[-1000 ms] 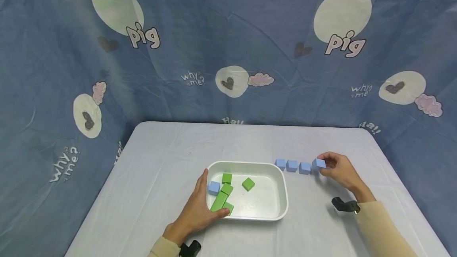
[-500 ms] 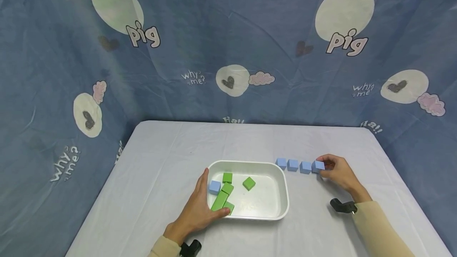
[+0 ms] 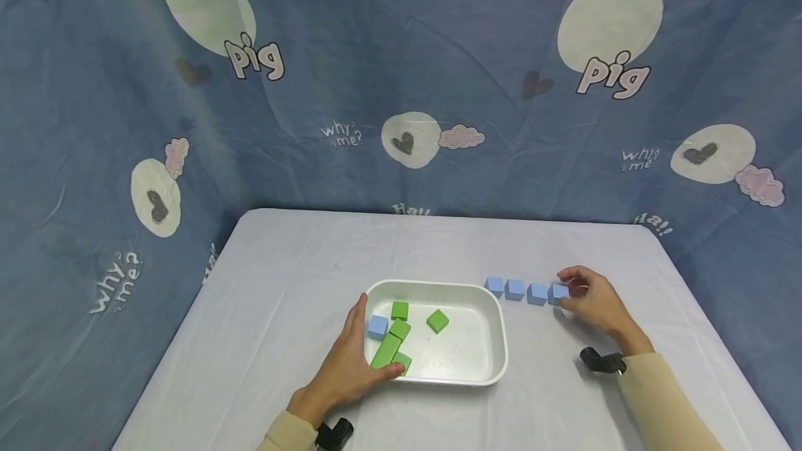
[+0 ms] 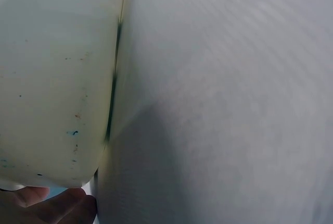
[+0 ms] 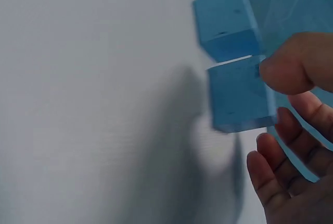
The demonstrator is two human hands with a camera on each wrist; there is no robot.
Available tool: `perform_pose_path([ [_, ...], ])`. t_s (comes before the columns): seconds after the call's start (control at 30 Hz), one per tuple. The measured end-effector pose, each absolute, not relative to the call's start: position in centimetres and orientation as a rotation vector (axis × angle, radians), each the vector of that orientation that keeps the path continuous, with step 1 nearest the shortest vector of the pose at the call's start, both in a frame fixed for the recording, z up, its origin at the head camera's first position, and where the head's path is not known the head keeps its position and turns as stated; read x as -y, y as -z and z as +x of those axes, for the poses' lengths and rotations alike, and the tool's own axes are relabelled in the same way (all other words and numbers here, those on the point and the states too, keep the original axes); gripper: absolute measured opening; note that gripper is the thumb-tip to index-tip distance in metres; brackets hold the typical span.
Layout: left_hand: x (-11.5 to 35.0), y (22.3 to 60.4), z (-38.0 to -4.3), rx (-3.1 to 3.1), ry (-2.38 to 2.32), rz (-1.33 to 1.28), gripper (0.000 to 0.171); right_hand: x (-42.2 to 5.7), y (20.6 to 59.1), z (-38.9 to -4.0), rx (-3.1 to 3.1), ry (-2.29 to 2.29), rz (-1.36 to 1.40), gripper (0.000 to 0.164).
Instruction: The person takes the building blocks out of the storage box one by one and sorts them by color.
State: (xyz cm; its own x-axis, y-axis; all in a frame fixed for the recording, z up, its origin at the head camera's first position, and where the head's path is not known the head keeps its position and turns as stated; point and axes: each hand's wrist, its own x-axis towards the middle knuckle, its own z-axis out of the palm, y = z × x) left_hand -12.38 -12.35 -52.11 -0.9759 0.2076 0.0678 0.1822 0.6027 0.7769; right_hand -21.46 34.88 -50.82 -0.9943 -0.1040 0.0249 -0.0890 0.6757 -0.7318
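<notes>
My left hand grips the near left corner of a white tray, fingers along its left side and thumb over the front rim. In the left wrist view, fingertips show at the end of the tray's outer wall. A light blue cube stands on the table as the right end of a row of several. My right hand is at this cube. In the right wrist view the thumb overlaps the corner of the end cube, while the other fingers are spread away from it.
Inside the tray, a blue cube and several green blocks lie at the left; a lone green block sits nearer the middle. The other blue cubes run from the tray's back right corner. A printed blue curtain hangs behind the white table.
The right hand has lowered the blue cube onto the table at the row's right end, and its fingers have loosened from it. The left hand and tray stay put.
</notes>
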Motion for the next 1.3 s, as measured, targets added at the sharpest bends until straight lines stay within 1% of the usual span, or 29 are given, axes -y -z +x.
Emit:
perform_pose_path([
  [0.43,12.4,52.2,-12.4,-2.767,-1.361,0.324,0.138,-33.4,48.0,-21.4,-2.895,1.454,-0.347,0.049],
  [0.63,12.4,52.2,-12.4,-2.765,-1.371,0.324,0.137,-31.8,46.4,-21.4,-2.851,1.577,-0.446,0.047],
  [0.77,12.4,52.2,-12.4,-2.772,-1.378,0.333,0.137,-30.6,45.5,-21.2,-2.836,1.638,-0.479,0.042],
  [1.03,12.4,52.4,-12.4,-2.781,-1.379,0.343,0.137,-28.1,45.0,-21.2,-2.851,1.654,-0.487,0.037],
  [1.3,12.5,52.4,-12.4,-2.772,-1.375,0.345,0.137,-25.8,44.6,-21.2,-2.782,1.722,-0.576,0.041],
])
